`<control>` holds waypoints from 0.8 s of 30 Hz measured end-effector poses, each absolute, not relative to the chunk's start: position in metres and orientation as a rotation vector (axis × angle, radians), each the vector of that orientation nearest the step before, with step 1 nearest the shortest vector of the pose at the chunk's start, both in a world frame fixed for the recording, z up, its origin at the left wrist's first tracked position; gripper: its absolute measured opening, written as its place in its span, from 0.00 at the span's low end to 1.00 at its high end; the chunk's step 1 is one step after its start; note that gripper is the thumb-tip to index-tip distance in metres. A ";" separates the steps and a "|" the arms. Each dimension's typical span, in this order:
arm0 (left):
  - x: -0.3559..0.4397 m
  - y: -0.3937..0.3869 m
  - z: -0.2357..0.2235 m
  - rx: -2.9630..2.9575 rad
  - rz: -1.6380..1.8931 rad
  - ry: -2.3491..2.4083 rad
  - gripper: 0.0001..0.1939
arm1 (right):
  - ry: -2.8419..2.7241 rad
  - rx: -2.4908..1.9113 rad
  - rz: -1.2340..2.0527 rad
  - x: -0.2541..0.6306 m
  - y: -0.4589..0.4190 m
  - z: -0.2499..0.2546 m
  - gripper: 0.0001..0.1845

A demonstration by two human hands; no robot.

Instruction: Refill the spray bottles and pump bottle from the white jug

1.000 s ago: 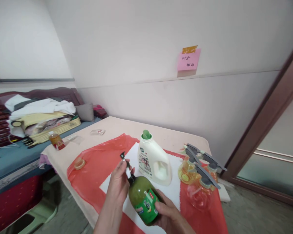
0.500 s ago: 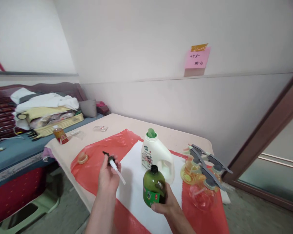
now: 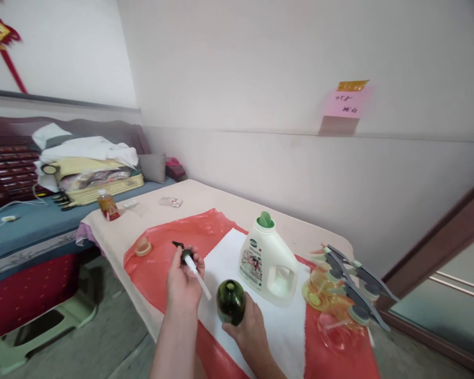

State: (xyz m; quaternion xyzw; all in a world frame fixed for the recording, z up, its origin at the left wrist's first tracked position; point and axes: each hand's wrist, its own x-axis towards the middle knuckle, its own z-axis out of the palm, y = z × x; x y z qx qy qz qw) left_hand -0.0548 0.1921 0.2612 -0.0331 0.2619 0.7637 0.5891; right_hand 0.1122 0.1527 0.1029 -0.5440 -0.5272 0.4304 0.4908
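Note:
My left hand [image 3: 184, 281] is closed on a black pump head [image 3: 186, 256] whose white tube slants down to the right, clear of the bottle. My right hand [image 3: 249, 330] grips a dark green bottle [image 3: 230, 301] from below; its mouth is uncapped and tilted toward me. Both hover over a white cloth [image 3: 278, 321] on a red plastic sheet [image 3: 168, 247]. A white detergent jug [image 3: 267, 259] with a green cap stands just beyond the bottle.
Several clear orange spray bottles with grey triggers [image 3: 339, 287] lie at the right. A roll of tape [image 3: 142, 246] and a small amber bottle [image 3: 107, 205] sit to the left. The beige table [image 3: 205, 197] meets the wall; a bed with piled clothes [image 3: 82, 166] is at far left.
The pump came out of the green bottle and moved left in my left hand. My right hand tipped the bottle so its mouth faces me. The view shifted left.

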 end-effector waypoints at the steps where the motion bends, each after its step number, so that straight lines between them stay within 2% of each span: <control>1: -0.057 0.191 0.262 -0.083 1.777 0.605 0.06 | -1.282 -1.362 1.003 0.114 0.150 0.101 0.41; 8: -0.066 0.189 0.264 -0.129 1.794 0.584 0.06 | -1.155 -1.537 0.732 0.144 0.129 0.127 0.43; 13: -0.060 0.190 0.264 -0.127 1.761 0.590 0.05 | -1.115 -1.556 0.643 0.154 0.179 0.161 0.51; 19: -0.062 0.190 0.263 -0.118 1.771 0.588 0.06 | -1.176 -1.578 0.746 0.162 0.227 0.194 0.39; 24: -0.067 0.191 0.261 -0.121 1.770 0.561 0.05 | -1.112 -1.874 0.556 0.180 0.189 0.222 0.49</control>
